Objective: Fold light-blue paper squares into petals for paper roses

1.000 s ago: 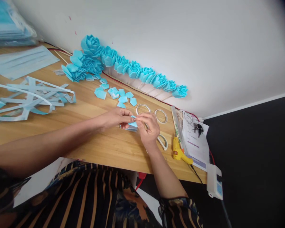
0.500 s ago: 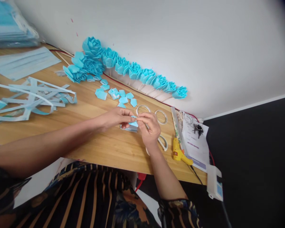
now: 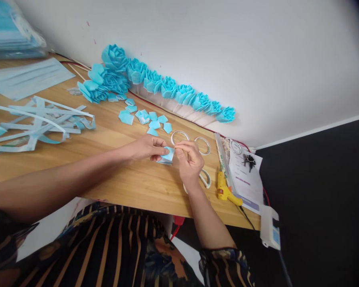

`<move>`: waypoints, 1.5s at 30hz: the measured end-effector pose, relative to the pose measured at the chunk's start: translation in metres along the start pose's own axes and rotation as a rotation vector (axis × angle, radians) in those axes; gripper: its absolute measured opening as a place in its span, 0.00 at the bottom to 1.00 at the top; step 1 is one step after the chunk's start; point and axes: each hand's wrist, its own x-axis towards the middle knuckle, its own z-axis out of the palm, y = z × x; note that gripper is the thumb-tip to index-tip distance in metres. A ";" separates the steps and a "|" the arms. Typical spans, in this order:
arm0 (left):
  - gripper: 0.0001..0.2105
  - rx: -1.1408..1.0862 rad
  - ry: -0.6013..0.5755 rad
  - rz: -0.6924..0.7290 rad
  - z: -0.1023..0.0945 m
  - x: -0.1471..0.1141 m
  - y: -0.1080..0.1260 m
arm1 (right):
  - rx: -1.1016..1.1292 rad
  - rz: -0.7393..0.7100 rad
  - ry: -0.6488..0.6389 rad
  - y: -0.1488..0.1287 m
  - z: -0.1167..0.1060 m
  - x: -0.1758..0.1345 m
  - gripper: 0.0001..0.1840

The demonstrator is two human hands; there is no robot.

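Between the thumb and fingers of my left hand is a light blue fabric piece, its free corner pointing toward my other hand. My right hand is closed in a pinch just right of that piece; whatever lies between its fingertips is too small to make out. Under the hands a pale strip shows, partly covered. Rolls of narrow white tape lie close by: one roll behind the hands, another to the right, and one partly hidden by my right wrist.
Cut blue petals lie scattered beyond my hands. Blue fabric flowers on sticks line the wall. At left are tangled fabric strips and a pleated mask sheet. A yellow glue gun, papers and keys lie at right.
My right hand has drawn slightly away to the right, opening a small gap between the fingertips of both hands. More of the blue fabric piece now shows in my left hand.
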 end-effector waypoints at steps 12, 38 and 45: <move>0.10 -0.044 -0.023 -0.011 0.002 -0.002 0.001 | -0.004 -0.043 -0.043 0.000 0.001 0.001 0.06; 0.10 -0.153 -0.026 -0.015 0.000 -0.001 0.001 | 0.008 -0.045 -0.084 -0.001 0.001 0.002 0.06; 0.10 -0.137 -0.009 -0.001 0.001 -0.002 0.000 | -0.016 -0.042 -0.144 0.002 -0.002 0.003 0.08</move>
